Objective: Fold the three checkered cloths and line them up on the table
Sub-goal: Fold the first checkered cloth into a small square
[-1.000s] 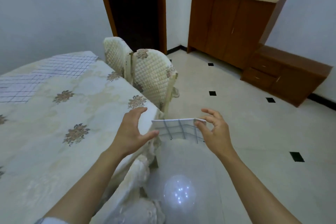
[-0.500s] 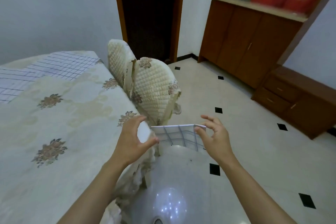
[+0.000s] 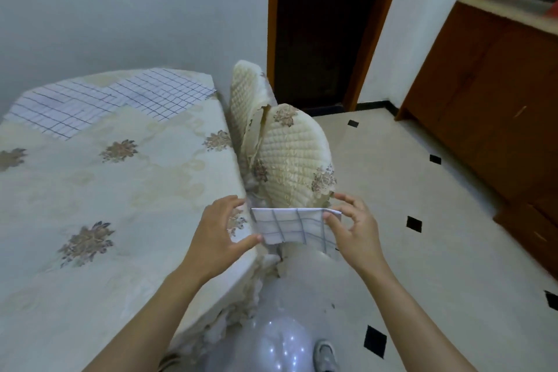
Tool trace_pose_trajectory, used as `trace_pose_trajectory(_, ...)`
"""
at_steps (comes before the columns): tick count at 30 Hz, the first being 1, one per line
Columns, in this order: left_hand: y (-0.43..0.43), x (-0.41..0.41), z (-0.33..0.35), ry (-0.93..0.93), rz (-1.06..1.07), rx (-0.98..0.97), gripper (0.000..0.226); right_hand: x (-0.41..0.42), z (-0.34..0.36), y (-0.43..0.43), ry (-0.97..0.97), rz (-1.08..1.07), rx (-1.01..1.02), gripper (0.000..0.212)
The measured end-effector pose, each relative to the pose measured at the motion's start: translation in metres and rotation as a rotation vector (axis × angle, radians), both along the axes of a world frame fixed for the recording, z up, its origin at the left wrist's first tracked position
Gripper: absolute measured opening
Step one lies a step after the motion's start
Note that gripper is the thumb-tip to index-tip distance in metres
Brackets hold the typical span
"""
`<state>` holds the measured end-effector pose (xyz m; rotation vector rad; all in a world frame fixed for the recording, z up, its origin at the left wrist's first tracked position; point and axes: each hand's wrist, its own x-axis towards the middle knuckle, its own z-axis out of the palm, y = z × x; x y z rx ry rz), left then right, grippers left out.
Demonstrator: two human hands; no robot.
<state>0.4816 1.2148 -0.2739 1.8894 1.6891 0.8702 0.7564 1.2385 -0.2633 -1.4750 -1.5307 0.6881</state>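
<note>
At the far left end of the surface (image 3: 136, 190), two checkered cloths (image 3: 157, 96) lie spread flat and overlapping, not yet folded as far as can be seen. The near stretch of the surface in front of them shows only its flowered covering. Over the right edge of the surface hovers the left hand (image 3: 222, 229), spread wide. Its thumb tip meets the lower left corner of the folded cloth (image 3: 294, 225) and its fingers arch toward the upper left corner, but I cannot tell whether it truly grips. The folded cloth is a small rectangle held in the air just off the surface's edge, above the floor (image 3: 392, 190) and in front of the quilted chairs (image 3: 290, 160). Its long axis runs level from one hand to the other. The right hand (image 3: 353, 229) pinches its right end, thumb on the near face and fingers behind. The landing place therefore lies to the left of the cloth, so laying it down probably means carrying it leftward, with the left hand nearer and the right hand bearing the weight.
</note>
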Motion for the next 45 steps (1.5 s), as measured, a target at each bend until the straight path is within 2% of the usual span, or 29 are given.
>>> trace_pose_trajectory(3,0.013,0.012,0.001,0.044,0.105,-0.015,0.079,0.007,-0.007,0.043,0.027,0.118,-0.001,0.011)
trace_pose_trajectory(7,0.021,0.038,0.008,0.057,0.279,-0.051,0.071,0.016,-0.01,0.088,0.066,0.291,-0.01,0.02)
trace_pose_trajectory(10,0.02,0.052,0.012,0.074,0.403,-0.066,0.068,0.013,-0.01,0.118,0.06,0.412,-0.037,0.013)
trace_pose_trajectory(16,-0.009,0.045,0.012,0.114,0.655,-0.126,0.066,-0.031,-0.012,0.146,0.032,0.652,-0.063,0.005)
trace_pose_trajectory(22,-0.034,0.014,0.007,0.092,0.852,-0.128,0.058,-0.093,-0.01,0.157,0.031,0.856,-0.091,0.012)
trace_pose_trajectory(34,-0.027,-0.07,-0.024,0.001,0.912,-0.12,0.038,-0.212,-0.011,0.178,-0.176,1.086,-0.016,0.009)
trace_pose_trajectory(38,-0.035,-0.086,-0.035,-0.018,0.938,-0.141,0.01,-0.238,-0.019,0.178,-0.209,1.161,-0.047,0.01)
trace_pose_trajectory(45,-0.051,-0.089,-0.06,-0.226,1.003,-0.234,0.017,-0.267,-0.047,0.187,-0.305,1.282,-0.195,0.013)
